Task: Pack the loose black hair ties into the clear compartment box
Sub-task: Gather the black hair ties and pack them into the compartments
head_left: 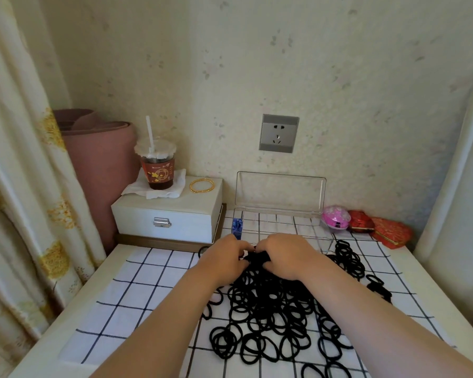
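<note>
Left hand point(224, 259) and right hand point(287, 255) are together pinching a bunch of black hair ties point(258, 258) at the pile's 12 o'clock edge. Just beyond, at 12 o'clock, the clear compartment box point(280, 221) is standing with its lid up. The checked cloth point(137, 279) is stretching toward 9 o'clock.

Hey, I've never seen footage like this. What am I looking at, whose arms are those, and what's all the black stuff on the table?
There is no machine here. This is a single picture from a camera worn on a person's head, looking forward and down, so the arms are the wearer's own. The left hand and right hand together pinch a small bunch of hair ties. Below them a pile of loose black hair ties lies on a checked cloth. Behind the hands the clear compartment box stands open by the wall. To the left, a white box carries a drink cup and gold bangles.
</note>
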Demonstrator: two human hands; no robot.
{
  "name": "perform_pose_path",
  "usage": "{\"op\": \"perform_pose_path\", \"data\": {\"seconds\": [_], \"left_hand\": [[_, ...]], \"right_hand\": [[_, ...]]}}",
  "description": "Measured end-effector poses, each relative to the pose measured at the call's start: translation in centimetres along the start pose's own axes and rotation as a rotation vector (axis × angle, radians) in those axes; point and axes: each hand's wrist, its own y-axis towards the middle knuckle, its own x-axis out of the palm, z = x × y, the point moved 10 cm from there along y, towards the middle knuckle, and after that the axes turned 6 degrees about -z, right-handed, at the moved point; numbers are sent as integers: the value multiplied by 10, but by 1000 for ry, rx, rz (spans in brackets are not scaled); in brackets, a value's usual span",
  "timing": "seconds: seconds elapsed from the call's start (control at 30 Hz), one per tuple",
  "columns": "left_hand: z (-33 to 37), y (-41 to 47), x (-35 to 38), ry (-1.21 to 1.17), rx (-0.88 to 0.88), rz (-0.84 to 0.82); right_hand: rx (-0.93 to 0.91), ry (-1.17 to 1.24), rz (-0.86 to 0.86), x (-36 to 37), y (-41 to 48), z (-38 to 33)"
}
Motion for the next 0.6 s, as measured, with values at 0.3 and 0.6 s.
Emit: {"op": "perform_pose_path", "data": {"seconds": [0.3, 0.6], "left_hand": [[13, -8, -24, -316, 18, 44], [1, -17, -19, -939, -130, -70]], "right_hand": [[57, 600, 123, -25, -9, 20], [127, 871, 208, -33, -14, 17]]}}
